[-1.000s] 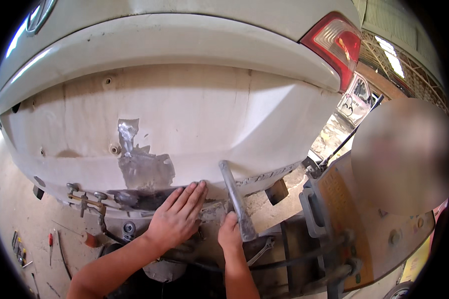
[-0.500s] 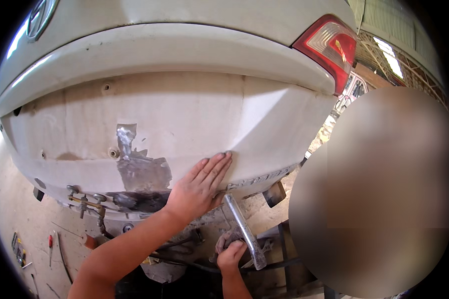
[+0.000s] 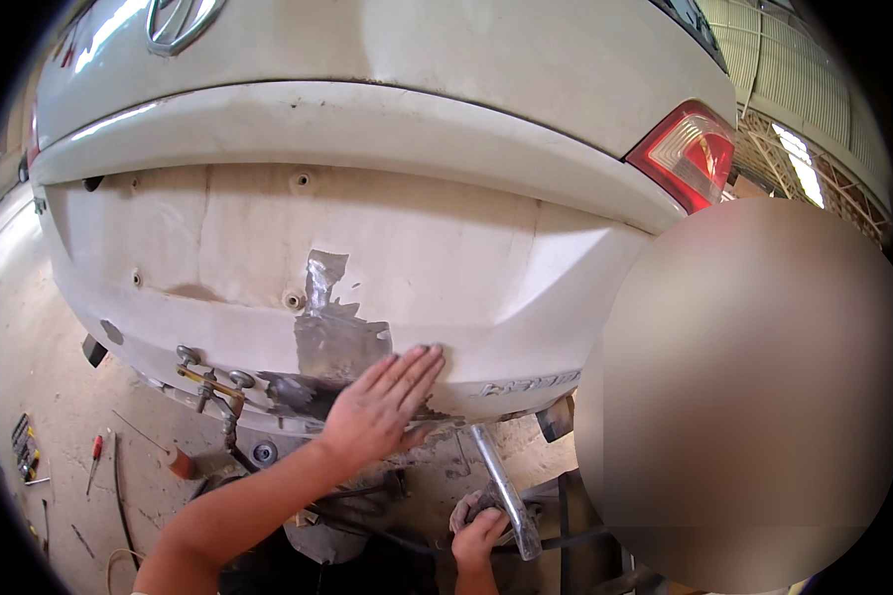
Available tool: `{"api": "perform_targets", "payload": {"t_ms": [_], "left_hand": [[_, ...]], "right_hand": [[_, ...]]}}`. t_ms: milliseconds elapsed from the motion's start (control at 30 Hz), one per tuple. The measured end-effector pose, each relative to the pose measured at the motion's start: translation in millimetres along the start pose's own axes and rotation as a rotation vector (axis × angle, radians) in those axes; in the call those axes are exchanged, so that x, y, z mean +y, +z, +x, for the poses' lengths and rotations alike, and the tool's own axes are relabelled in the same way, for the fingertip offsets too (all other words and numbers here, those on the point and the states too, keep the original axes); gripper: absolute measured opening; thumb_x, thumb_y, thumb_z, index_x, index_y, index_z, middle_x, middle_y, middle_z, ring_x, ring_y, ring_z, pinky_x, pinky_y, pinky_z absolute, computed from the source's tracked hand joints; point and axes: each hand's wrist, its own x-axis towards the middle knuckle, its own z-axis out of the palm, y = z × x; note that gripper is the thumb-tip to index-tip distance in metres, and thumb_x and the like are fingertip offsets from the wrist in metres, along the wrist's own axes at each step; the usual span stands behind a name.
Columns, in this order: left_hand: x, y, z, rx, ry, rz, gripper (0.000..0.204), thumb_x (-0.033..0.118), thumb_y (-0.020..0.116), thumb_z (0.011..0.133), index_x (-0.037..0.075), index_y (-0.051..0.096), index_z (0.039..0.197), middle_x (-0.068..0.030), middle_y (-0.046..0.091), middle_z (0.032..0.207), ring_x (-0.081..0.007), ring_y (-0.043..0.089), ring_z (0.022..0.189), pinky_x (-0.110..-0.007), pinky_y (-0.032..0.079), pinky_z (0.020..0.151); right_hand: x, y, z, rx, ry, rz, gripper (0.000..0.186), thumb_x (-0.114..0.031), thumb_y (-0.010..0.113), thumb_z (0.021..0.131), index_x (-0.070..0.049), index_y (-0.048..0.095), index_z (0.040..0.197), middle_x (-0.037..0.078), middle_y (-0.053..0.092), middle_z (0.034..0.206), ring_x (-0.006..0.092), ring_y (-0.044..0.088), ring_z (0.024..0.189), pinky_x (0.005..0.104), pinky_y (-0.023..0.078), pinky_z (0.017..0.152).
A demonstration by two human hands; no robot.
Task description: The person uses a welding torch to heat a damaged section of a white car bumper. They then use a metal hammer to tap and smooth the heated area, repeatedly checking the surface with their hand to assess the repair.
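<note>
My left hand (image 3: 382, 407) lies flat, fingers stretched out, on the lower part of a white car tailgate (image 3: 446, 278). It is just right of a bare-metal patch (image 3: 342, 345) where paint is gone, and its thumb points off to the right. Below the panel's lower edge, my right hand (image 3: 478, 535) is closed round a long, shiny metal bar tool (image 3: 504, 486). The bar slants from upper left to lower right; its grip is partly hidden by my fingers.
A clamp-like metal puller (image 3: 208, 382) is fixed at the tailgate's lower left. A red-handled screwdriver (image 3: 95, 451) and other tools lie on the floor at left. Dark hoses (image 3: 387, 531) run beneath the car. The taillight (image 3: 687, 157) is at upper right. A blurred person (image 3: 754, 397) fills the right side.
The view has shifted, so the car sits farther right and lower. Across the panel, my left hand has slid left and down towards the bare patch. My right hand still holds the bar below.
</note>
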Motion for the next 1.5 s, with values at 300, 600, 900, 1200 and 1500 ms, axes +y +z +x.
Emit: {"api": "perform_targets", "payload": {"t_ms": [300,600,900,1200,1500], "left_hand": [[-19.6,-11.2,34.4,0.169,-0.023,0.008,0.081,0.055,0.056,0.08,0.001,0.038,0.138,-0.0104,0.035,0.146,-0.0224,0.033,0.134,-0.037,0.026,0.11],[-11.8,-4.8,-26.6,-0.024,-0.063,-0.057,0.082,0.054,0.052,0.083,0.0,0.032,0.141,-0.011,0.031,0.149,-0.023,0.03,0.137,-0.036,0.023,0.111],[-35.4,-33.0,77.3,0.24,-0.129,0.038,0.089,0.064,0.042,0.085,-0.004,0.028,0.142,-0.0168,0.026,0.149,-0.0268,0.022,0.14,-0.038,0.015,0.114],[8.8,-16.0,122.9,0.242,0.081,-0.053,0.091,0.06,0.048,0.083,-0.005,0.025,0.141,-0.0171,0.026,0.149,-0.0271,0.023,0.139,-0.036,0.017,0.114],[-21.7,-17.7,47.2,0.0,0.248,-0.012,0.092,0.055,0.054,0.082,-0.003,0.019,0.145,-0.0131,0.023,0.152,-0.0226,0.023,0.14,-0.034,0.019,0.114]], "right_hand": [[-4.3,19.8,2.5,-0.078,0.015,0.077,0.048,-0.052,0.038,0.092,-0.007,0.04,0.075,0.004,0.041,0.053,0.0119,0.038,0.041,0.0247,0.03,0.038],[14.8,20.4,6.7,-0.213,-0.145,-0.184,0.055,-0.06,0.043,0.089,-0.006,0.043,0.084,0.004,0.041,0.052,0.0122,0.038,0.041,0.0252,0.03,0.038],[31.8,-0.1,-12.1,0.036,-0.114,-0.127,0.032,-0.037,0.039,0.092,-0.006,0.043,0.087,0.006,0.041,0.054,0.0132,0.037,0.042,0.0255,0.031,0.038],[9.9,-10.1,-1.5,0.04,-0.224,-0.077,0.05,-0.05,0.035,0.097,-0.008,0.043,0.071,0.003,0.037,0.053,0.0128,0.034,0.04,0.0284,0.028,0.036],[10.5,-22.0,-18.2,-0.052,-0.279,-0.079,0.048,-0.052,0.033,0.096,-0.008,0.047,0.081,0.003,0.042,0.051,0.0117,0.035,0.039,0.0256,0.027,0.035]]}}
